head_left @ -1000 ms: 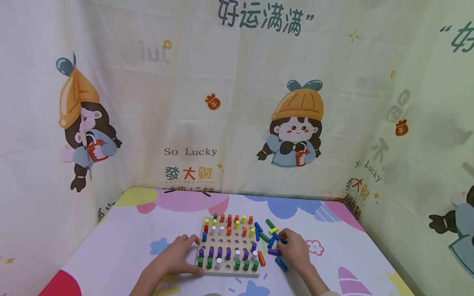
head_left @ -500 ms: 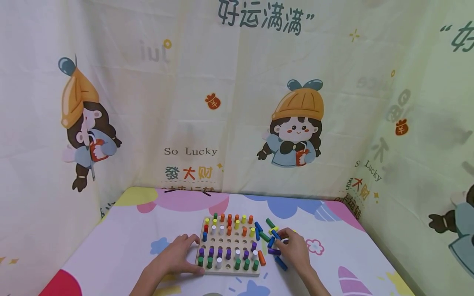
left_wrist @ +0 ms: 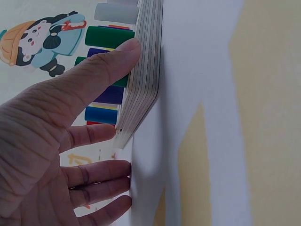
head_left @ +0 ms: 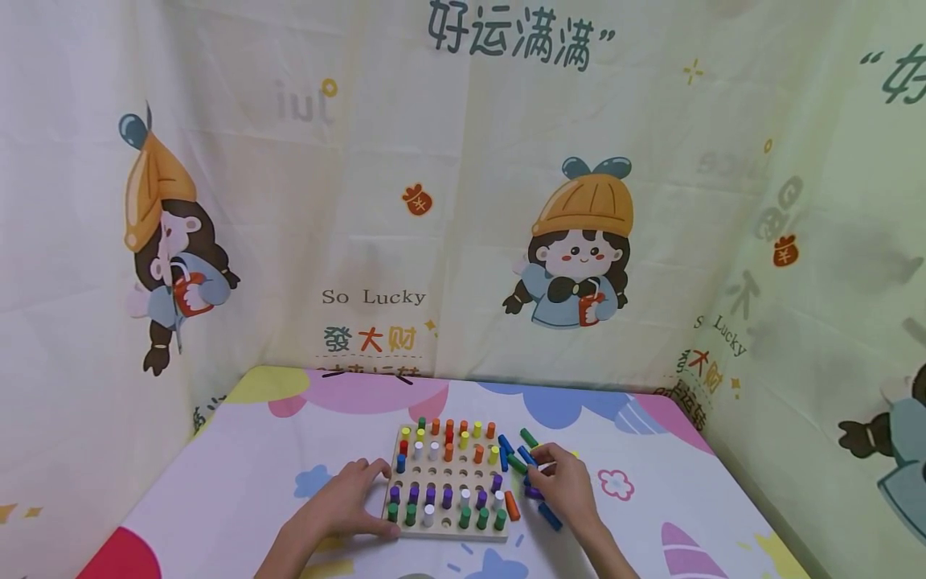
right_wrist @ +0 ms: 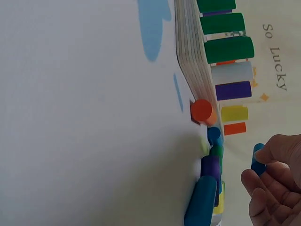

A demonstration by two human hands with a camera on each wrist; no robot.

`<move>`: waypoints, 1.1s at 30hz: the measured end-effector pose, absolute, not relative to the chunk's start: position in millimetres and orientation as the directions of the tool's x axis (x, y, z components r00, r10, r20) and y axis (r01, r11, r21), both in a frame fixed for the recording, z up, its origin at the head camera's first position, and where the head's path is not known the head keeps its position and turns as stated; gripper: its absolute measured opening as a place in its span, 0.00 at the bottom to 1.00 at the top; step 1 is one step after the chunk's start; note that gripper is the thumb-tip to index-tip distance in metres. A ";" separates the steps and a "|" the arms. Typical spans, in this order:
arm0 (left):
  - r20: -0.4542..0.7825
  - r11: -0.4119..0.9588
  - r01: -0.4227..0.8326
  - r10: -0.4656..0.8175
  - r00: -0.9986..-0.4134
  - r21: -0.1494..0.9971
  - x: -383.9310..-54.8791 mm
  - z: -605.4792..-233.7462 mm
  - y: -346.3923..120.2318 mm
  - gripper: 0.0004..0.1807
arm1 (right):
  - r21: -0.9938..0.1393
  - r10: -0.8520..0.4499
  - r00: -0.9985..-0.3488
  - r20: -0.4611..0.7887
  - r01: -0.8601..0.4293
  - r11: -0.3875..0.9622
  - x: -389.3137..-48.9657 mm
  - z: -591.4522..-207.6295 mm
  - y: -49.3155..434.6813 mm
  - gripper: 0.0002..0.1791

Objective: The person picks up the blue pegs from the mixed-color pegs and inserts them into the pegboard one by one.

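A wooden pegboard (head_left: 452, 534) stands on the table, with coloured pegs upright in many of its holes. My left hand (head_left: 343, 498) holds its near left corner, the thumb along the front edge and the index finger at the left side. In the left wrist view, the other fingers of this hand (left_wrist: 89, 179) spread loosely beside the board's layered edge. My right hand (head_left: 567, 486) pinches a blue peg (right_wrist: 257, 160) between thumb and fingertips, just right of the board. Beneath and around it lie loose pegs, partly hidden by the hand.
To the board's right are an orange peg (head_left: 512, 506), a blue peg (head_left: 551, 516) and a green peg (head_left: 529, 438), among several others. Bare holes run across the board's middle rows. A printed cloth (head_left: 470, 241) hangs behind the table.
My right hand has lifted the blue peg from among the loose pegs and shifted slightly left, toward the board. The left hand stays at the board's corner.
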State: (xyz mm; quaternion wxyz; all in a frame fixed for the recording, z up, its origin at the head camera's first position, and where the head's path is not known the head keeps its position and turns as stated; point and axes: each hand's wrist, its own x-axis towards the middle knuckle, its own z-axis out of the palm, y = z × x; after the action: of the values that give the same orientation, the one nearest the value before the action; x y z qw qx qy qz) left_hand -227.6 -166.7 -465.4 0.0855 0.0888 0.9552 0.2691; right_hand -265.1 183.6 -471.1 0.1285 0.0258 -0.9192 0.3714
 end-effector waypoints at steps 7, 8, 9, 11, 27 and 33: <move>-0.110 0.838 0.128 0.217 -0.970 0.531 -227.4 -465.3 -166.4 0.38 | -0.681 0.018 -0.960 0.279 -0.185 0.708 -262.7 -468.0 176.7 0.09; -0.110 0.839 0.128 0.217 -0.970 0.530 -227.4 -465.3 -166.4 0.38 | -0.686 0.017 -0.961 0.275 -0.184 0.704 -262.3 -467.7 175.7 0.09; -0.109 0.839 0.128 0.217 -0.970 0.530 -227.5 -465.4 -166.4 0.38 | -0.685 0.011 -0.961 0.277 -0.190 0.703 -261.7 -467.3 174.8 0.09; -0.109 0.839 0.127 0.216 -0.970 0.529 -227.7 -465.8 -166.5 0.38 | -0.687 -0.001 -0.960 0.279 -0.201 0.699 -260.1 -465.7 173.1 0.09; -0.128 0.844 0.113 0.210 -0.969 0.525 -229.9 -468.6 -165.9 0.38 | -0.710 -0.041 -0.965 0.258 -0.218 0.669 -250.4 -458.9 156.3 0.11; -0.116 0.840 0.122 0.214 -0.970 0.528 -229.9 -469.2 -166.4 0.39 | -0.728 -0.049 -0.967 0.250 -0.222 0.648 -246.9 -455.8 149.4 0.10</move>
State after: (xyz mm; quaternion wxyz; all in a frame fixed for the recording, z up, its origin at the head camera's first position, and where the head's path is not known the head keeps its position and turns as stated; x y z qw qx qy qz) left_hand -229.9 -166.4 -469.2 0.0854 0.0880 0.9555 0.2684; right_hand -246.9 149.4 -455.8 0.1045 0.0751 -0.9018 0.4126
